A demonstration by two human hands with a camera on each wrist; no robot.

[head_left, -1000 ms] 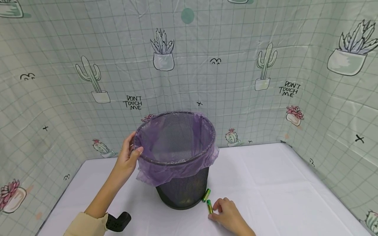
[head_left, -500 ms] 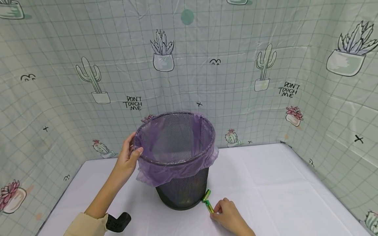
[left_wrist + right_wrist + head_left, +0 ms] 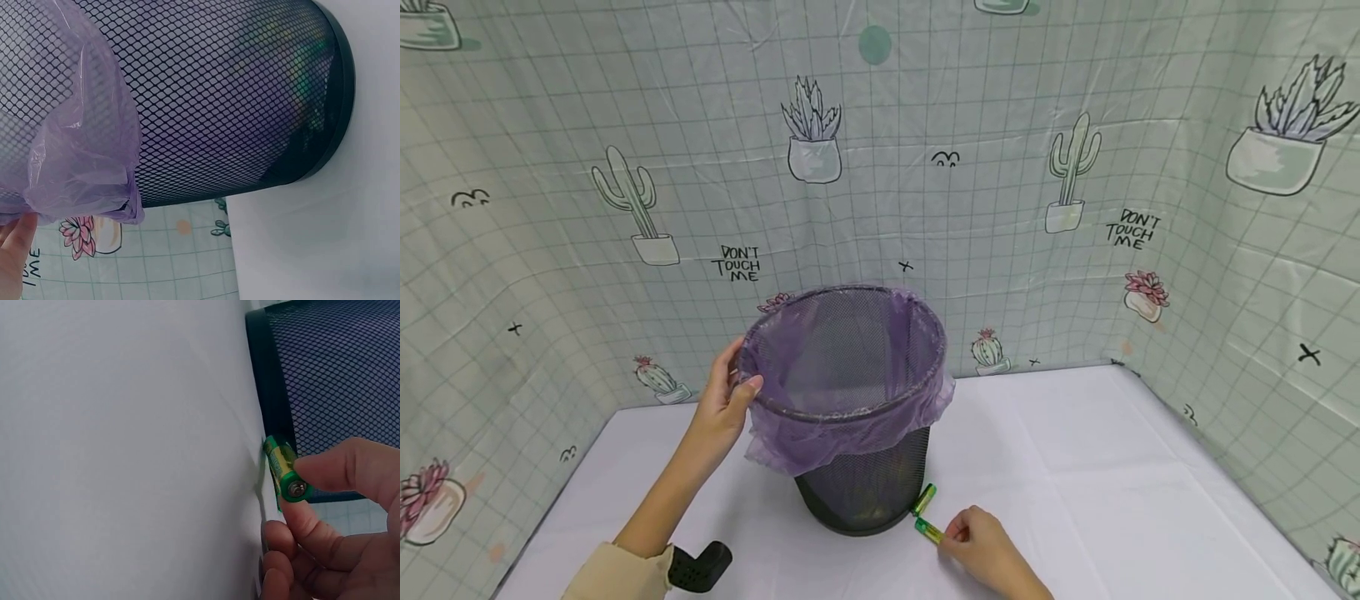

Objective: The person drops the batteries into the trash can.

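Note:
A black mesh wastebasket stands on the white table, lined with a purple bin bag folded over its rim. My left hand grips the rim and bag on the left side, thumb inside and fingers outside. At the right of the basket's base, my right hand pinches a green and yellow battery between thumb and index finger, low over the table. The right wrist view shows the end of this battery facing the camera. Another green battery lies against the basket's base.
A black angled object sits by the left sleeve. Behind the table hangs a grid-patterned cloth printed with cacti. Blurred coloured contents show through the mesh near the basket's bottom.
The battery at my right fingers has turned, from nearly pointing away to slanting left, and is now pinched. My left hand and the wastebasket have stayed put.

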